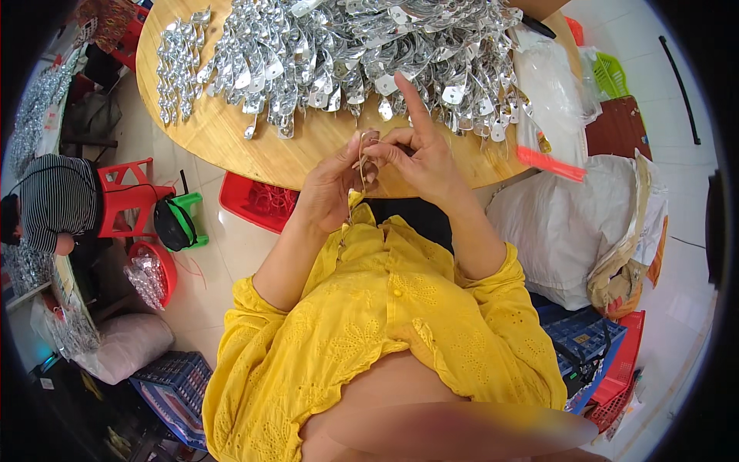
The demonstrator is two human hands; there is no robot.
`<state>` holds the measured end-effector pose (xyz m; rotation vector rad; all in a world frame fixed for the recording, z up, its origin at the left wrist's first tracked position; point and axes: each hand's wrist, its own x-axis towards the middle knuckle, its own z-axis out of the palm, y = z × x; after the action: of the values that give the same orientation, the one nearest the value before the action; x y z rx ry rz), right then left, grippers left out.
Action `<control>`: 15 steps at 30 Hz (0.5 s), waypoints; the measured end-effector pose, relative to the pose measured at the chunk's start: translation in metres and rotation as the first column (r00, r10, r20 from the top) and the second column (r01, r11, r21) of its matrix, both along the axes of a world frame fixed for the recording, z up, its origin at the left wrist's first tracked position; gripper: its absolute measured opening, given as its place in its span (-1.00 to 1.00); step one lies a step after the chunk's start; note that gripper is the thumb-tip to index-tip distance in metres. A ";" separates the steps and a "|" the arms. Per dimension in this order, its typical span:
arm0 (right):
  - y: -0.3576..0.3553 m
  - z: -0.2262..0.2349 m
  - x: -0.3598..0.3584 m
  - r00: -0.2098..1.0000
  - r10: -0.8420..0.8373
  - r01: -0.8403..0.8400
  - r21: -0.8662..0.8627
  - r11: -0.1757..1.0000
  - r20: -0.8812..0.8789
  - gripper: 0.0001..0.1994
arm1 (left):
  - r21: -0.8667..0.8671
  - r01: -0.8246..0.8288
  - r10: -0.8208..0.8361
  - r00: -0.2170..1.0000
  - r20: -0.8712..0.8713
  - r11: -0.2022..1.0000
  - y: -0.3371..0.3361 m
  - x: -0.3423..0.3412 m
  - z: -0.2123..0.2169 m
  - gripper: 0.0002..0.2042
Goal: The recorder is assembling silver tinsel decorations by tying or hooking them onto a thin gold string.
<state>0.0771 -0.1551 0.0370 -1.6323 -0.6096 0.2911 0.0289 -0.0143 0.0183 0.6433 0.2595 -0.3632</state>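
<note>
Silver spirals [269,54] crowd our wooden table [208,142], a white sack [546,223] beside it. A red bin [237,200] holds red strands [271,202]; a red basin [168,266], silver pieces [146,279]. Our left hand [331,185] and right hand [423,158] pinch a thin cord [363,165] by the table's edge.

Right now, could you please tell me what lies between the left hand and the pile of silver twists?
In the head view, a bare strip of the wooden table shows between the left hand and the silver pile.

Wooden table [269,158] (round-edged) bearing heaped silvery twisted strips [269,65], clear plastic [548,88]
</note>
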 end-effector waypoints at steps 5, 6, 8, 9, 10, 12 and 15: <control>-0.001 0.003 0.002 1.000 -0.013 0.012 -0.028 1.000 -0.024 -0.29 | 0.097 -0.120 0.124 0.991 -0.042 0.988 -0.001 0.002 0.012 -0.74; -0.001 0.004 0.002 0.999 -0.053 0.052 -0.060 0.997 -0.009 -0.35 | 0.097 -0.121 0.125 0.991 -0.041 0.988 0.001 0.004 0.010 -0.74; -0.011 -0.005 0.007 0.999 -0.052 0.054 -0.106 0.993 0.015 -0.51 | 0.073 -0.315 0.300 0.939 0.168 0.946 0.006 0.013 -0.001 -0.81; -0.016 -0.007 0.011 0.998 -0.052 0.057 -0.152 0.987 0.038 -0.64 | 0.074 -0.374 0.346 0.904 0.250 0.924 0.013 0.017 -0.007 -0.83; -0.020 -0.006 0.014 0.998 -0.052 0.058 -0.152 0.987 0.039 -0.64 | 0.069 -0.431 0.387 0.861 0.330 0.900 0.020 0.020 -0.011 -0.84; -0.025 0.001 0.018 0.928 -0.069 0.211 -0.364 0.907 0.366 -0.89 | 0.134 -0.514 0.440 0.821 0.364 0.847 0.023 0.026 -0.015 -0.85; -0.017 0.011 0.020 0.892 -0.044 0.220 -0.348 0.911 0.449 -0.93 | 0.374 -0.640 0.309 0.700 0.644 0.671 0.018 0.033 -0.009 -0.90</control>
<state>0.0968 -0.1718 0.0476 -2.1450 -0.8044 -0.0698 0.0620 0.0036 0.0096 1.2150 -0.0127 0.4770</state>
